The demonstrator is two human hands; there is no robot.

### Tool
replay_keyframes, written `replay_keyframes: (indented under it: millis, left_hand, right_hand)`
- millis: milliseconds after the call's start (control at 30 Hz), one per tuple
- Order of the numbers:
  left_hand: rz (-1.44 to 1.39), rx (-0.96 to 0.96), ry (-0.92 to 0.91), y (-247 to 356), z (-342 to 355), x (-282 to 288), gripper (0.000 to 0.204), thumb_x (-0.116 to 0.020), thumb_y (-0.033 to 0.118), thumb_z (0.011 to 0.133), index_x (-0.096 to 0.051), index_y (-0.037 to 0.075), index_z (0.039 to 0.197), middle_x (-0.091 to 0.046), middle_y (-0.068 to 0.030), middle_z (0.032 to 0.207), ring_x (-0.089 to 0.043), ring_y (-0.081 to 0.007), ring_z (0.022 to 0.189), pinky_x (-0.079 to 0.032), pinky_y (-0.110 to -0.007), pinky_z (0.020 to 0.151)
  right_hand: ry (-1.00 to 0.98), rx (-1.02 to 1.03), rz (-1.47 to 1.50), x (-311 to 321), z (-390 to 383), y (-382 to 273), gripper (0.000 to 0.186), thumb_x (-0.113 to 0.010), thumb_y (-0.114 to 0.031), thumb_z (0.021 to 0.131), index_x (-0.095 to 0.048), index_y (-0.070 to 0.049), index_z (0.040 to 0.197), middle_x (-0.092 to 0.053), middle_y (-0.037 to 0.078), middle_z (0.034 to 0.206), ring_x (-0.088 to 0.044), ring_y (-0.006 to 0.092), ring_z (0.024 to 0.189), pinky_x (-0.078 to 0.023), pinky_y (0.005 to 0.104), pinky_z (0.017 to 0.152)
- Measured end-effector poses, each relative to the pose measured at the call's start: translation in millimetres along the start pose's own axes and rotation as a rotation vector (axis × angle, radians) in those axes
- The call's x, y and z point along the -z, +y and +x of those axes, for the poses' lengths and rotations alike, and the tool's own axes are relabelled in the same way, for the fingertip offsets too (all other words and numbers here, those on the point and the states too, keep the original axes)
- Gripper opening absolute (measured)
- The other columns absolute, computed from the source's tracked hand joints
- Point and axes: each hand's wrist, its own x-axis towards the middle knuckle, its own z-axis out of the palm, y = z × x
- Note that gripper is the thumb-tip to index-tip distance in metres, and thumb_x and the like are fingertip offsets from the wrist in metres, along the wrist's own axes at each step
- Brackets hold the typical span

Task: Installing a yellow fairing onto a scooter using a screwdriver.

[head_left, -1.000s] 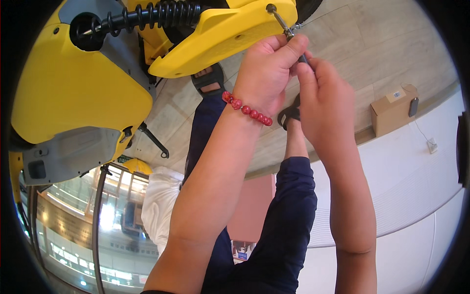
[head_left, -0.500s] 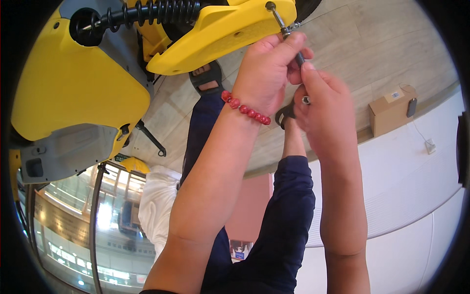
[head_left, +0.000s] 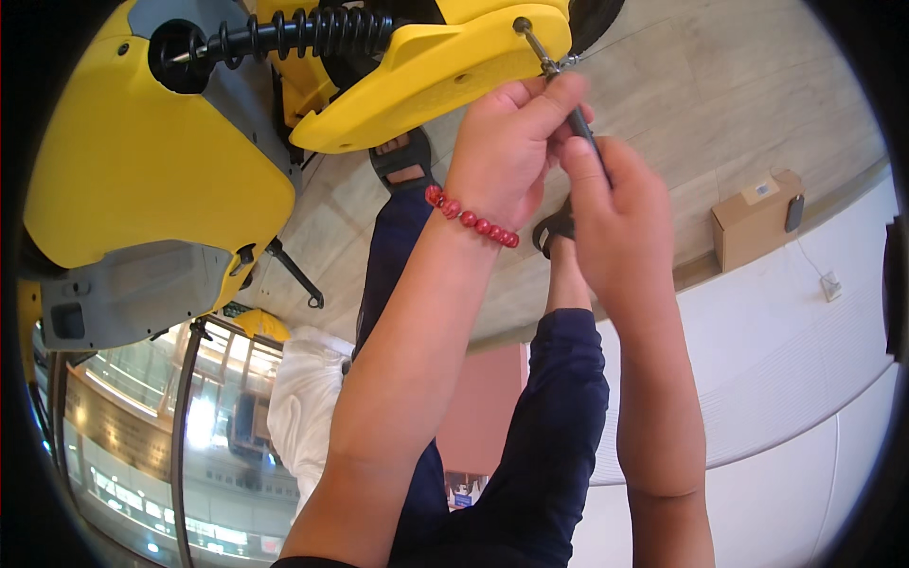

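Note:
A metal tool with a dark handle (head_left: 583,126) runs from a bolt (head_left: 521,26) near the end of a yellow plastic panel (head_left: 426,80). My left hand (head_left: 502,151), with a red bead bracelet at the wrist, is closed around the tool just below its metal joint (head_left: 554,66). My right hand (head_left: 620,222) grips the lower part of the handle, its thumb pointing up along it; some of its fingers are hidden. Left of the panel are a black coil spring shock (head_left: 303,33) and the yellow-and-grey scooter body (head_left: 142,161).
A black wheel (head_left: 597,19) sits behind the panel. A cardboard box (head_left: 743,227) with a small dark device stands by the white wall (head_left: 776,360) at right. My sandaled foot (head_left: 402,166) rests on the tiled floor (head_left: 710,104). Glazing (head_left: 133,435) and white fabric (head_left: 303,407) are at lower left.
My right hand has shifted a little left and turned; the small socket seen among its fingers half a second ago is hidden. More dark handle shows between my hands.

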Motion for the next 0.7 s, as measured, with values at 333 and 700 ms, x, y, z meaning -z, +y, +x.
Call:
replay_keyframes:
  millis: [333, 700]
  left_hand:
    - [0.046, -0.001, -0.078, -4, 5, 8, 0.012, -0.060, 0.016, 0.093, -0.059, 0.004, 0.095, -0.060, -0.0005, 0.077, -0.052, -0.0082, 0.063, -0.045, -0.022, 0.060]
    - [-0.097, 0.061, -0.027, 0, -2, -5, 0.016, -0.061, 0.015, 0.092, -0.061, 0.003, 0.103, -0.065, -0.0045, 0.088, -0.059, -0.0092, 0.074, -0.048, -0.023, 0.068]
  right_hand:
    - [0.131, 0.061, -0.066, -1, -11, -1, 0.033, -0.060, -0.023, 0.093, -0.055, 0.001, 0.114, -0.061, 0.010, 0.083, -0.059, 0.0168, 0.067, -0.048, 0.0323, 0.060]
    - [-0.288, -0.346, 1.079, 21, 3, 9, 0.029, -0.057, -0.018, 0.093, -0.054, 0.003, 0.112, -0.063, 0.011, 0.081, -0.062, 0.0185, 0.066, -0.049, 0.0327, 0.059]
